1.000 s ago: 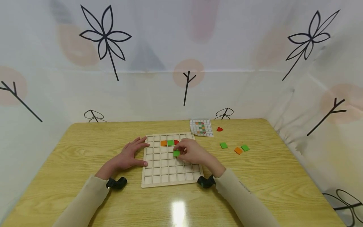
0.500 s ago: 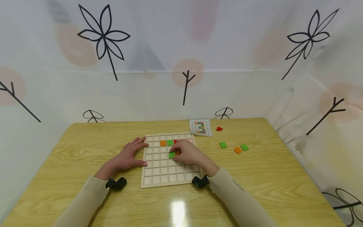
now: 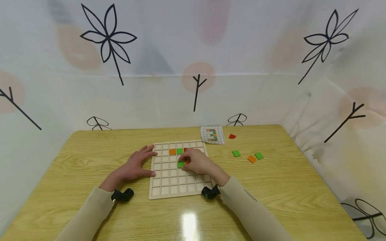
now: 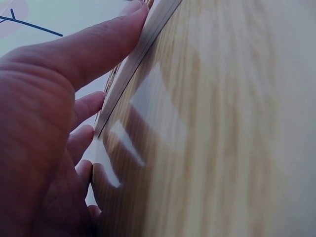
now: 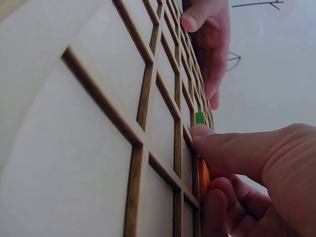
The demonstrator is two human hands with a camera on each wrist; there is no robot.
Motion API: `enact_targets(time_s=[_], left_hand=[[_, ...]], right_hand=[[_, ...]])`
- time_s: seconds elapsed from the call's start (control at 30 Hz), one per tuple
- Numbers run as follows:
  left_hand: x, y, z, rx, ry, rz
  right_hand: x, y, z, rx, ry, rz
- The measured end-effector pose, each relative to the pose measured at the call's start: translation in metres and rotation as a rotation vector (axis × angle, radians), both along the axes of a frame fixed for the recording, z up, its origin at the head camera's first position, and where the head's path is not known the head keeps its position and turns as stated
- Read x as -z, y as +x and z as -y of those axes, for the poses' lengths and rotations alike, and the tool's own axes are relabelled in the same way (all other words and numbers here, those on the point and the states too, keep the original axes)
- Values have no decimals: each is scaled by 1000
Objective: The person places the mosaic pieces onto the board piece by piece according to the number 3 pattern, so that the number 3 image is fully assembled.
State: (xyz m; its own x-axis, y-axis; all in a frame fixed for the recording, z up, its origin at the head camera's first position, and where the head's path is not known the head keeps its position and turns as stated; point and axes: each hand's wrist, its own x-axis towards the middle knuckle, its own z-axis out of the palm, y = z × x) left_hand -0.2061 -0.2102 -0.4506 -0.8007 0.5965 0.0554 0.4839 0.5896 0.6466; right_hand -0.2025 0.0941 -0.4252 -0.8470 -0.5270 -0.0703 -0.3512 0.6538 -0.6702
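Observation:
A pale wooden grid board (image 3: 165,182) lies on the table. My left hand (image 3: 136,165) rests at its left side, fingers spread and thumb at the edge; the left wrist view shows the thumb (image 4: 106,42) along the board's side. Over the middle of the board, my right hand (image 3: 199,162) pinches a green square tile (image 3: 180,164) between thumb and fingers. In the right wrist view the green tile (image 5: 199,118) stands up past the thumb tip, with an orange piece (image 5: 203,178) beside the fingers. Farther back on the board are an orange tile (image 3: 172,151), another green tile (image 3: 179,151) and a partly hidden red piece (image 3: 185,149).
A printed sheet with a coloured grid pattern (image 3: 221,138) lies behind the board's right corner. To the right are a red rounded piece (image 3: 232,136), two loose green tiles (image 3: 236,153) and a loose orange tile (image 3: 251,159). A patterned cloth (image 3: 156,100) hangs behind the table.
My right hand has moved left over the board with the green tile, then slowed to small movement. An orange piece now shows beside it. My left hand has stayed at the board's edge.

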Motion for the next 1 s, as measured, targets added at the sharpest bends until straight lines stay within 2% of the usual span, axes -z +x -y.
enact_targets(time_s=[0.47, 0.77, 1.0], left_hand=[[0, -2, 1, 2, -11, -5], [1, -1, 0, 0, -4, 5], [1, -1, 1, 3, 6, 4]], right_hand=[[0, -2, -2, -4, -23, 24], [-2, -2, -6, 22, -95, 73], [-3, -3, -8, 19, -104, 52]])
